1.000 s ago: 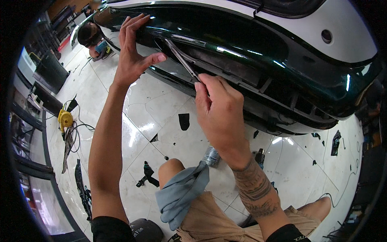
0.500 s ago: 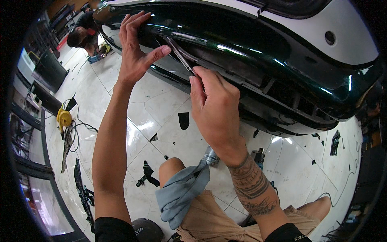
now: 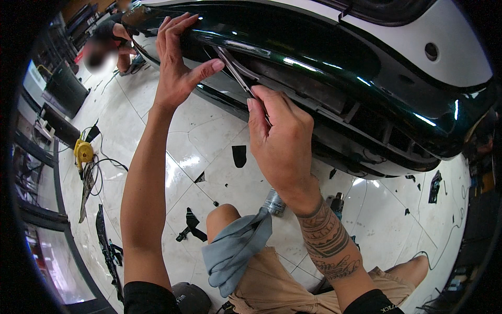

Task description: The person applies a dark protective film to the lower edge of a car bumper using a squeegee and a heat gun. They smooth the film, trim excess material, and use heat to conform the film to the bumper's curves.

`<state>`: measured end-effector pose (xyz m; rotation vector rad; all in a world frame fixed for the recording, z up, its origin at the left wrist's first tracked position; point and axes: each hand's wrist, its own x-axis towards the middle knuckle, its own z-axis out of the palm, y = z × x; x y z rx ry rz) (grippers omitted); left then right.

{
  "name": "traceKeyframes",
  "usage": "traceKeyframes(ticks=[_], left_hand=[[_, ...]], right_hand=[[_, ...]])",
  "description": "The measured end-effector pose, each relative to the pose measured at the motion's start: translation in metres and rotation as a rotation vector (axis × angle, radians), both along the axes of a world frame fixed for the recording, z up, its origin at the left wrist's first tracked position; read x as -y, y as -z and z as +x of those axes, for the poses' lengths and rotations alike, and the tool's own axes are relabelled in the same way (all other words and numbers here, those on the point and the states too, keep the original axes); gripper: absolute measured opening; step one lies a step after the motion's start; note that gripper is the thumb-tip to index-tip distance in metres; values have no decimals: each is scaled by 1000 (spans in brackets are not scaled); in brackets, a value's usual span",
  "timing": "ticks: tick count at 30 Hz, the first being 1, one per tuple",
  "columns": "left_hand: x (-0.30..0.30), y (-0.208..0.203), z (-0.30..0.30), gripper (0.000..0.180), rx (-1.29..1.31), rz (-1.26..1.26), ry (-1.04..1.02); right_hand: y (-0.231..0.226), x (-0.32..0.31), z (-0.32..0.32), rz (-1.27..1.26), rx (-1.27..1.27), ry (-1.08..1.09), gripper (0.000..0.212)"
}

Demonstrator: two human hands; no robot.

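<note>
A glossy dark green car bumper (image 3: 324, 65) spans the upper part of the head view, with a long dark opening along its lower side. My left hand (image 3: 175, 65) lies against the bumper's left part, fingers spread and thumb stretched toward the opening. My right hand (image 3: 282, 125) is closed, pinching a slim silver tool (image 3: 238, 78) between thumb and fingers. The tool slants up and left, its far end at the opening's left corner near my left thumb. Its exact kind is hard to make out. A grey cloth (image 3: 238, 256) is draped over my knee.
On the white tiled floor (image 3: 198, 136) lie several black scraps (image 3: 239, 156). A silver can (image 3: 274, 202) stands by my knee. A yellow blower (image 3: 83, 152) with a cord sits at left, near a dark bin (image 3: 65, 89). Another person (image 3: 112, 44) crouches at the far left.
My hands and the slim tool hold nearly the same place, with only a slight shift of the view. The other person at the far left has changed posture.
</note>
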<state>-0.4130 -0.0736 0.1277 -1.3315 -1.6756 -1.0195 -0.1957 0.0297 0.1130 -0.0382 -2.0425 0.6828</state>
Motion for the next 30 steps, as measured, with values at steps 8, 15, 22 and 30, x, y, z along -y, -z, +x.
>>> traceKeyframes(ticks=[8, 15, 22, 30], left_hand=[[0, -2, 0, 95, -22, 1, 4], [1, 0, 0, 95, -23, -1, -2], [1, -1, -1, 95, -36, -5, 30], [2, 0, -3, 96, -40, -16, 43]], right_hand=[[-9, -4, 3, 28, 5, -24, 14], [-14, -5, 9, 2, 131, -80, 9], [-10, -8, 8, 51, 32, -27, 11], [-14, -9, 15, 163, 153, 14, 8]])
